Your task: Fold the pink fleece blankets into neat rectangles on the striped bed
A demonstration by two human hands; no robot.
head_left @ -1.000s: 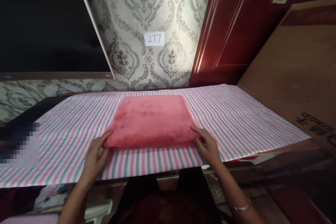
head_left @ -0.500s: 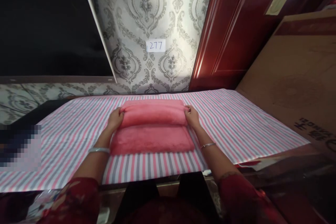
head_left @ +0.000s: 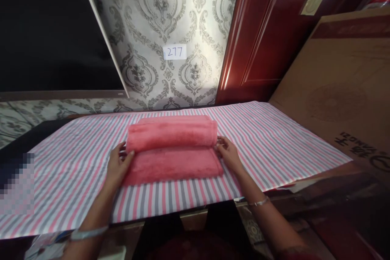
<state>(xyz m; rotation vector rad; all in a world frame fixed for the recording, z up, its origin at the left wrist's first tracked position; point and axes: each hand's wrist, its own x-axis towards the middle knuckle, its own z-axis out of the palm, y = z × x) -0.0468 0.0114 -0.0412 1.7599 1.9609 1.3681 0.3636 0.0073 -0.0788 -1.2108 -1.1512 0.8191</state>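
A pink plush cloth [head_left: 173,134] lies folded in front of me, its far part doubled over in a rounded fold and its near part flat. At its left edge is my left hand [head_left: 118,164], fingers and thumb apart, the thumb close to the near layer. My right hand [head_left: 229,153] is beside the right edge, fingers loosely spread by the end of the fold. Neither hand visibly grips the fabric. Underneath is a striped pink, grey and white tablecloth [head_left: 268,142].
A large dark screen [head_left: 55,28] stands at the left against patterned wallpaper. A paper marked 277 [head_left: 174,52] is on the wall. A cardboard box [head_left: 338,85] leans at the right, before a dark red door panel [head_left: 262,24].
Both hands have let go of the cloth's far fold and come nearer to me along its sides. The fold now lies laid over with its ends spread out. The view has shifted slightly.
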